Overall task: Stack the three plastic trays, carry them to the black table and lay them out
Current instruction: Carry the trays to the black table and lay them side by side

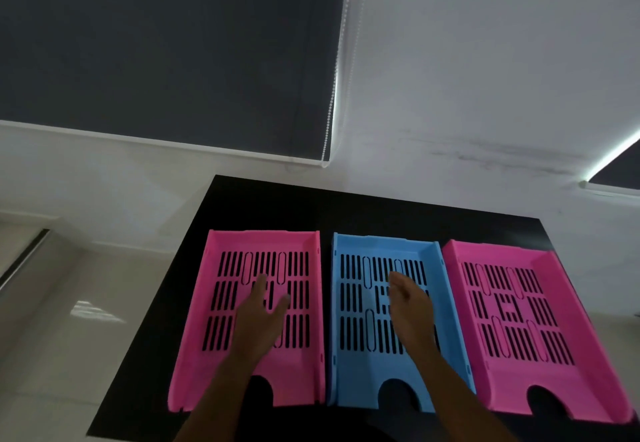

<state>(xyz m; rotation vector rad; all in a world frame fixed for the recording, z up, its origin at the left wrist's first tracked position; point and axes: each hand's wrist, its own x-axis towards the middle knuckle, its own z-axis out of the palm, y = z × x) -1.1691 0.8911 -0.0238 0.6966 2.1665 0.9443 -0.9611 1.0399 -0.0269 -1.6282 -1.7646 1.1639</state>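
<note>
Three slotted plastic trays lie side by side on the black table (263, 206). A pink tray (194, 355) is on the left, a blue tray (353, 369) in the middle and a second pink tray (568, 330) on the right. My left hand (258, 320) hovers over the left pink tray, fingers spread, holding nothing. Above the blue tray, my right hand (410, 306) is flat and empty, fingers extended. Both forearms reach in from the bottom edge and cover parts of those two trays.
The table stands against a white wall (485, 78). A dark roller blind (156, 46) with a bead chain hangs behind it, and another blind (620, 171) shows at far right. Pale glossy floor tiles (69, 337) lie to the left of the table.
</note>
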